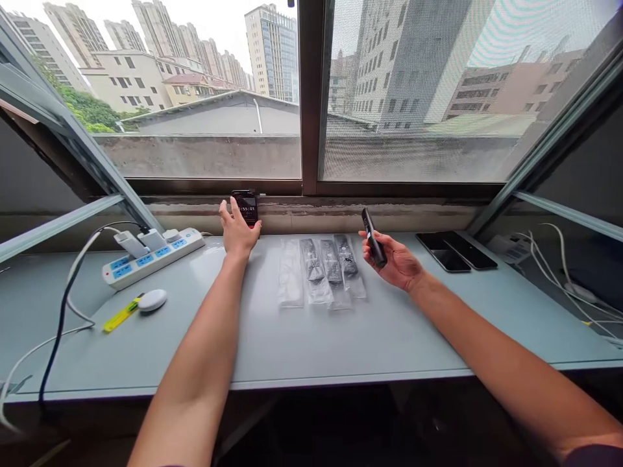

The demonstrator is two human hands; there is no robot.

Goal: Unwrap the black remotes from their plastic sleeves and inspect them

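Power strip [153, 256] at far left on pale grey-blue desk [311, 344]. Left hand [238, 228] raised, fingers [235, 211] spread wide, just before black smartphone [248, 207] propped at window ledge; contact not determinable. Bagged remote controls [324, 272] flat on desk between hands, untouched. Right hand [394, 263] gripped black remote control [373, 237], fingers [370, 254] curled round it. Two phones [455, 251] lay further right.

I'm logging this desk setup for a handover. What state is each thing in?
left hand: open, fingers spread
upright phone: screen lit, showing digits
right hand: gripping
black remote: unbagged, held tilted
three remotes: in clear plastic bags, lying flat
two phones: lying flat, screens dark
power strip: plugs inserted
left window sash: swung open
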